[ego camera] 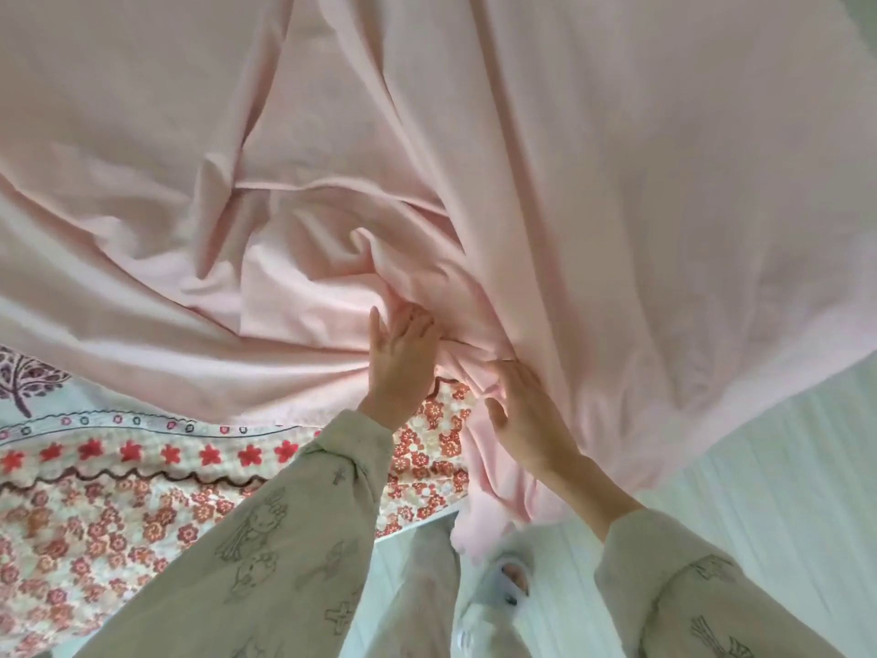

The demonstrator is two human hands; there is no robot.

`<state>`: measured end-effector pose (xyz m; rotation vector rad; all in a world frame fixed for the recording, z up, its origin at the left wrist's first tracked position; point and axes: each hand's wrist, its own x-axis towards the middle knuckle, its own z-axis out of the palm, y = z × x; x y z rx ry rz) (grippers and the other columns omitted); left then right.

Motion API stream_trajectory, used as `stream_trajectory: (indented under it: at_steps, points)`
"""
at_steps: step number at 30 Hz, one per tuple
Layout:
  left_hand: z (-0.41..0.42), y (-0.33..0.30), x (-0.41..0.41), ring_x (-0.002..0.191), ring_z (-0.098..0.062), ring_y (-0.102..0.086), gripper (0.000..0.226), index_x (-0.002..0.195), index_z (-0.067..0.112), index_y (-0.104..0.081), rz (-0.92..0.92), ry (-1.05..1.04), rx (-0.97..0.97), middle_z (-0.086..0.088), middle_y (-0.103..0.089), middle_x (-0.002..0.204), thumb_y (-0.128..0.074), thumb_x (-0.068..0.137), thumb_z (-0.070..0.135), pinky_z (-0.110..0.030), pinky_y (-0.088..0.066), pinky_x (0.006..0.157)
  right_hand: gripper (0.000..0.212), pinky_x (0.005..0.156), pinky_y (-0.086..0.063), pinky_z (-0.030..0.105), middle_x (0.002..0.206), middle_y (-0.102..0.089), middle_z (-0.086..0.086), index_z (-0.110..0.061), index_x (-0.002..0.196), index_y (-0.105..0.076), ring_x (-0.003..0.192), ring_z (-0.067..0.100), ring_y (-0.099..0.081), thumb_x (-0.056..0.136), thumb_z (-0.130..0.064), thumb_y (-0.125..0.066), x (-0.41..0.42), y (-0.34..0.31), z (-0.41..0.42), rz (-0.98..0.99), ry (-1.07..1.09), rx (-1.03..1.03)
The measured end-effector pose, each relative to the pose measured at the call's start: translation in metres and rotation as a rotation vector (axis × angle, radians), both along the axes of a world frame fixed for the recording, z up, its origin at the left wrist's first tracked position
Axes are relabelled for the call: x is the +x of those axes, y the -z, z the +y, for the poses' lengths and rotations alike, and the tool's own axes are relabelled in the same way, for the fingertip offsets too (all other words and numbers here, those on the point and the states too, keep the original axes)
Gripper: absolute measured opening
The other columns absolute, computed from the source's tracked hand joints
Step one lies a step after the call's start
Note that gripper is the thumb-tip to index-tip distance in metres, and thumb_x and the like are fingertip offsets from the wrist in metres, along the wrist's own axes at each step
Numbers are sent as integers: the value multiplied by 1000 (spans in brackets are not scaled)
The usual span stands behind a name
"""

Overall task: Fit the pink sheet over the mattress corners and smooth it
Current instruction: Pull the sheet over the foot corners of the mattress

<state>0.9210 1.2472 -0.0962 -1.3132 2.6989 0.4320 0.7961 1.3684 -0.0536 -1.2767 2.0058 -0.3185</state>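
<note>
The pink sheet (522,159) lay spread across most of the bed but was far from fitted: deep folds ran toward the near corner, where the fabric was bunched in a heap, and the floral quilted cover (118,505) beneath was exposed along the near edge and at the corner itself. To the right the sheet hung loose over the bed's side toward the pale floor (783,467). The left hand (403,353) reached into the bunched cloth at the corner, its fingers curled into a fold, so its grip looked closed on the sheet. The right hand (527,415) lay just beside it against the hanging fabric, fingers fairly straight and pressing rather than clutching, which I judged an open grip. Both beige printed sleeves (294,539) came in from below. As a judgement, the task was at an early stage: this corner was not yet pulled over the mattress, the other corners could not be seen, and all the smoothing remained.
</note>
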Motion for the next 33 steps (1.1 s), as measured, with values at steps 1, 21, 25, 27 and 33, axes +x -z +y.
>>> stream_trajectory:
  at_steps: [1, 21, 25, 27, 33]
  points:
    - [-1, 0, 3, 113, -26, -56, 40, 103, 13, -63, 86, -19, 57, -4, -66, 108, -57, 69, -7, -57, -34, 104, 42, 105, -41, 37, 129, -55, 7, -11, 127, -48, 123, 25, -48, 87, -8, -58, 2, 0, -1, 43, 8, 3]
    - [60, -105, 193, 91, -28, -66, 35, 103, 9, -68, 325, 100, -85, -9, -71, 100, -62, 73, -9, -49, -52, 89, 27, 84, -45, 35, 96, -70, 9, -8, 114, -48, 90, 31, -65, 87, -5, -51, 157, -72, 45, 173, 5, -88]
    - [78, -124, 230, 94, -31, -62, 37, 105, 8, -67, 362, 20, -144, -11, -70, 101, -56, 75, -11, -49, -47, 95, 27, 92, -42, 37, 100, -70, 7, -10, 117, -52, 94, 30, -64, 92, -7, -45, 187, -86, 66, 207, 40, -168]
    - [79, -134, 246, 84, -33, -63, 30, 102, 6, -65, 341, 54, -136, -13, -70, 86, -56, 78, -10, -52, -49, 92, 28, 92, -39, 36, 109, -68, 6, -11, 120, -55, 100, 29, -62, 95, -10, -41, 199, -92, 72, 207, 41, -160]
    - [75, -155, 277, 53, -23, -58, 26, 111, 2, -55, 257, 100, 136, -9, -63, 70, -37, 98, 17, -33, -55, 55, 32, 88, -38, 38, 104, -61, 9, -8, 104, -61, 103, 30, -54, 99, -24, -33, 228, -103, 67, 282, 274, -118]
